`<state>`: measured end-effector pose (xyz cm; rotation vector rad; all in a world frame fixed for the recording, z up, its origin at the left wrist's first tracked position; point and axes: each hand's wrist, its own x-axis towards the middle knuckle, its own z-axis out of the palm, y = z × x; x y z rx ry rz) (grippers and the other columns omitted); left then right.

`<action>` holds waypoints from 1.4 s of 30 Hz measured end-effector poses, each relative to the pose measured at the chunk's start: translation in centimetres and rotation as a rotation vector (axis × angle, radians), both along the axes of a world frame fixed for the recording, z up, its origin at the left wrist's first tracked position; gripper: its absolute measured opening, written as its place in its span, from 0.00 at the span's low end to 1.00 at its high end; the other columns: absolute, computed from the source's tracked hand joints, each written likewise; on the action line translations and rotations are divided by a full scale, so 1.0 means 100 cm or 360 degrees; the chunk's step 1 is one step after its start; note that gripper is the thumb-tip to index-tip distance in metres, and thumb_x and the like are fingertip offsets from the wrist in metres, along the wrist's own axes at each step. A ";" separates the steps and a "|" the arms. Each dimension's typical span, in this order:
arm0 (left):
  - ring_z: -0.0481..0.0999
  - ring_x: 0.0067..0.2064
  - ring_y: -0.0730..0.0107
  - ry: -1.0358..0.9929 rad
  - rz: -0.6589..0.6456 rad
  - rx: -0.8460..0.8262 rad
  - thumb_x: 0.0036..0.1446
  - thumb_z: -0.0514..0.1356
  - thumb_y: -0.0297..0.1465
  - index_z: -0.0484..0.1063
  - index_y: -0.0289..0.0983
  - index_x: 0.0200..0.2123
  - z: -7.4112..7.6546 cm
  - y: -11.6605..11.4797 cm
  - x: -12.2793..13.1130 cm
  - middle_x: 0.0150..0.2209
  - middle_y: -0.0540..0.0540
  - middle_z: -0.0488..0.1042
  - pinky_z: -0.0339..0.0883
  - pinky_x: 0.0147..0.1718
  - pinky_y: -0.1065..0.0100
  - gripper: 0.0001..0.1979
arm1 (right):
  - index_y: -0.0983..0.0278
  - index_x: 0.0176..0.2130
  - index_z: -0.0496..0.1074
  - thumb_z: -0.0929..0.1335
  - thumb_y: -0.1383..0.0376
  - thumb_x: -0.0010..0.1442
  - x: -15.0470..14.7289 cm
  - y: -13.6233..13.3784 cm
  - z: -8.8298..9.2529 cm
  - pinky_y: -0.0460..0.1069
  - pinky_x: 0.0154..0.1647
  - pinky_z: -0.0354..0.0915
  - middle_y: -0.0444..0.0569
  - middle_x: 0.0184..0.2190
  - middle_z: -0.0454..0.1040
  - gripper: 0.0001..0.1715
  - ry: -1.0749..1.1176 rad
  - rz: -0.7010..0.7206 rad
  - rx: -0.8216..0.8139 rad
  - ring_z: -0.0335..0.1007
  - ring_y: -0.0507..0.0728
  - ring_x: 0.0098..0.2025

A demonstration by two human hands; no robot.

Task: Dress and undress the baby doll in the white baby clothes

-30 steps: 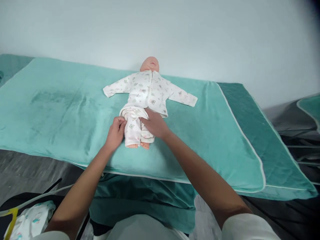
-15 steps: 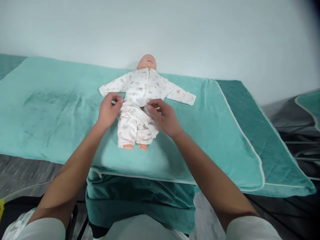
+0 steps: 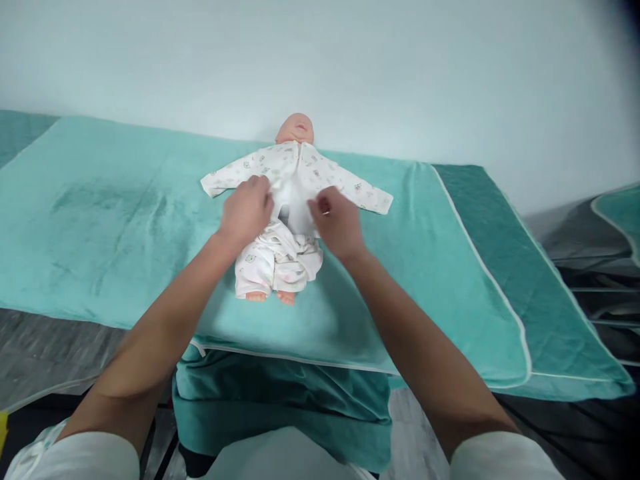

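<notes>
- In the head view, the pale pink plastic baby doll (image 3: 294, 129), your landmark, lay on its back with its head at the wall (image 3: 320, 60) and its feet towards you, which probably gave both your hands equal reach to its middle.
- Your left hand (image 3: 247, 210) was at the left side of the doll's waist, fingers curled in and, as far as the blur let one judge, closed on the hem of the white printed cotton jacket (image 3: 277, 160).
- Your right hand (image 3: 340, 220) mirrored it at the right side of the doll's waist, fingers bent and seemingly pinching the same jacket's hem; the two-sided hold likely kept the front raised evenly.
- A plain white patch showed on the doll's belly between your hands, too blurred to tell whether it was lining, padding or body.
- The white printed cotton trousers (image 3: 257, 267) were on the doll's legs, crumpled and bunched at the top, more so on your right; neither hand appeared to hold them.
- The jacket's sleeves stretched out from the doll's shoulders, perhaps spread to keep them away from your hands.
- Under the doll, the plush turquoise cover (image 3: 425, 267) gave a soft, flat support, and dark green cloth (image 3: 280, 400) hung on your side, below its feet.
</notes>
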<state>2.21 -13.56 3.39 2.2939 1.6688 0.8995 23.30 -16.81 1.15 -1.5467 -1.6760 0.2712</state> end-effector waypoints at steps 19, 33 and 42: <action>0.69 0.32 0.71 -0.0754 -0.0583 -0.0917 0.62 0.64 0.48 0.76 0.39 0.34 -0.014 -0.021 -0.071 0.30 0.50 0.72 0.60 0.32 0.69 0.18 | 0.59 0.39 0.73 0.75 0.54 0.61 0.022 -0.040 -0.010 0.53 0.43 0.68 0.47 0.38 0.73 0.13 0.0136 0.0891 -0.0361 0.70 0.57 0.39; 0.68 0.28 0.66 -0.0176 -0.0885 -0.1066 0.57 0.68 0.43 0.75 0.39 0.27 0.042 -0.007 -0.020 0.26 0.48 0.69 0.56 0.30 0.64 0.15 | 0.57 0.36 0.62 0.67 0.54 0.67 0.001 -0.018 -0.008 0.50 0.32 0.56 0.39 0.25 0.60 0.12 0.0373 0.0336 0.0044 0.55 0.53 0.28; 0.62 0.27 0.73 -0.0938 -0.0482 -0.0999 0.47 0.74 0.38 0.65 0.39 0.27 0.004 0.046 -0.033 0.25 0.52 0.61 0.54 0.31 0.67 0.19 | 0.58 0.32 0.64 0.73 0.42 0.60 0.016 -0.001 -0.024 0.48 0.26 0.48 0.37 0.21 0.58 0.26 0.0818 0.0335 -0.0323 0.49 0.51 0.24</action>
